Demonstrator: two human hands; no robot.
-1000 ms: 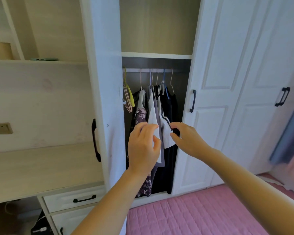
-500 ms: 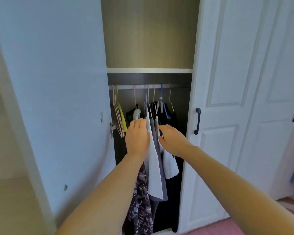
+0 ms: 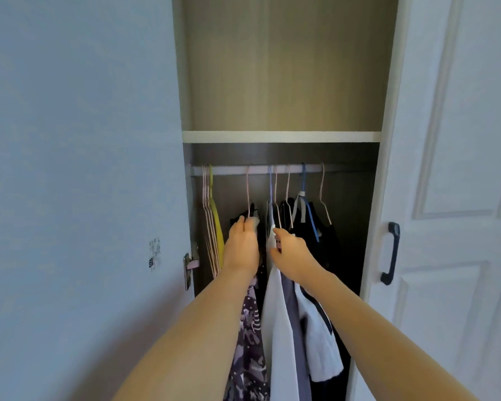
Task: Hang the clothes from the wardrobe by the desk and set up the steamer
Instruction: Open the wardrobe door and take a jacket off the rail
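Inside the open wardrobe, several garments hang from a white rail (image 3: 258, 170) on thin hangers. My left hand (image 3: 242, 247) reaches up to the leftmost clothed hanger (image 3: 248, 192), fingers at the shoulder of a patterned purple garment (image 3: 248, 342). My right hand (image 3: 291, 253) pinches the top of a white garment (image 3: 278, 328) just below its hanger. To the right hang a grey garment (image 3: 297, 337), a white top with dark trim (image 3: 320, 342) and dark clothes (image 3: 321, 227). No steamer or desk is in view.
Several empty pink and yellow hangers (image 3: 213, 224) hang at the rail's left end. The open wardrobe door (image 3: 78, 169) fills the left side. A closed white door with a black handle (image 3: 391, 253) stands on the right. A shelf (image 3: 281, 136) sits above the rail.
I have moved closer to the wardrobe and both hands have risen from the garments' middle up to their shoulders near the hangers. The desk side has left the view.
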